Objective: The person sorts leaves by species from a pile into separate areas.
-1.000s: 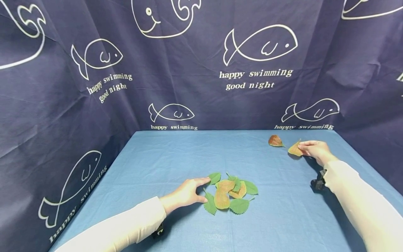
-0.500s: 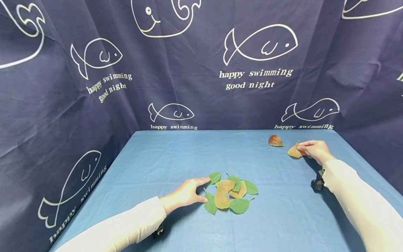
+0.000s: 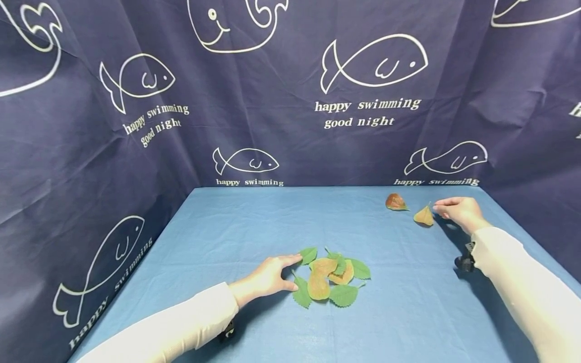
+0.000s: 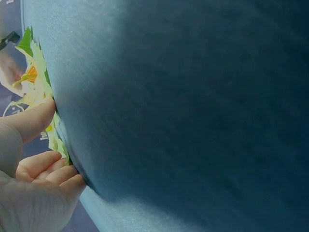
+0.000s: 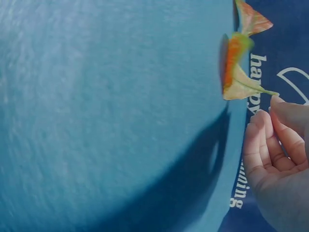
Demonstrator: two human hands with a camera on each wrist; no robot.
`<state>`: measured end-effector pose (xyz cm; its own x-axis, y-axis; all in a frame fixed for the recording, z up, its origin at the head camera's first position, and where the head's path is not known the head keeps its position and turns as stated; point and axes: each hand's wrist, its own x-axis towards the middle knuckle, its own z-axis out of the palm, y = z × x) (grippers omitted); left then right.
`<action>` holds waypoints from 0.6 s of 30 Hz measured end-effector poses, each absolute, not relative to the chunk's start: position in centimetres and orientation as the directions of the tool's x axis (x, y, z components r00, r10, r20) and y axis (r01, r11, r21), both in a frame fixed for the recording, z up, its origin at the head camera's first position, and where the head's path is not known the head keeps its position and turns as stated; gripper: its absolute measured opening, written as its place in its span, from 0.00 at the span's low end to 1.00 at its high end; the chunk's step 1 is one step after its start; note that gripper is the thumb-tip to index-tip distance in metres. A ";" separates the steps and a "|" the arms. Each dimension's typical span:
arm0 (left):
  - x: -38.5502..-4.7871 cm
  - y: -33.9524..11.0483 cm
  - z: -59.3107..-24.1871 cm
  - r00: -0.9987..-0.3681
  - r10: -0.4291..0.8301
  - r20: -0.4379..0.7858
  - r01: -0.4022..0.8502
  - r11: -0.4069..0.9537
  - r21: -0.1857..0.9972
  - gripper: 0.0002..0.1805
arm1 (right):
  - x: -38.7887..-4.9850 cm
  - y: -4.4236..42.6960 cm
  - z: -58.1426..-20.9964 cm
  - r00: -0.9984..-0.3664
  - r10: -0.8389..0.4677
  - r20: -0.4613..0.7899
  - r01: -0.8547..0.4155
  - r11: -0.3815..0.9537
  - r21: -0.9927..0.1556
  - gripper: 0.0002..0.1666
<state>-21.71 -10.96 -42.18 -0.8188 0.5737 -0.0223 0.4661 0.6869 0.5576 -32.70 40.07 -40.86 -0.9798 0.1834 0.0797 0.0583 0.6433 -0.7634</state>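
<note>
My left hand (image 3: 268, 276) rests by the leaf cluster, thumb and fingers spread. A fingertip touches the upper green leaf (image 3: 309, 255); the thumb touches the lower green leaf (image 3: 301, 293). Beside them lie an hourglass-shaped pair of yellow-brown leaves (image 3: 320, 286), another yellow leaf (image 3: 346, 275) and more green leaves (image 3: 343, 296). At the far right, my right hand (image 3: 460, 210) hovers just right of a yellow leaf (image 3: 423, 217) on the cloth. In the right wrist view the thumb tip is close to that leaf's stem (image 5: 270, 92); fingers are loosely bent.
A reddish-brown leaf (image 3: 396, 202) lies left of the yellow one near the back edge. Blue cloth (image 3: 254, 217) covers the table. Dark blue curtains (image 3: 295, 126) with white fish drawings stand behind and at both sides.
My right hand has drawn slightly right, away from the yellow leaf, which it held earlier and which stays on the cloth. The left hand and the cluster keep their places.
</note>
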 end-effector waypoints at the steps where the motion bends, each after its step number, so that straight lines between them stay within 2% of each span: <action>1: -21.7 -10.9 -42.2 -0.816 0.578 -0.019 0.472 0.684 0.557 0.39 | -32.6 40.1 -40.7 -0.980 0.181 0.085 0.055 0.651 -0.757 0.26; 8: -21.8 -11.0 -42.0 -0.808 0.588 -0.007 0.488 0.677 0.551 0.39 | -32.4 39.5 -39.6 -0.979 0.172 0.106 0.042 0.686 -0.726 0.29; 18: -21.7 -10.9 -41.9 -0.814 0.580 -0.017 0.478 0.687 0.547 0.39 | -32.7 37.4 -38.6 -0.990 0.103 0.091 -0.003 0.645 -0.764 0.33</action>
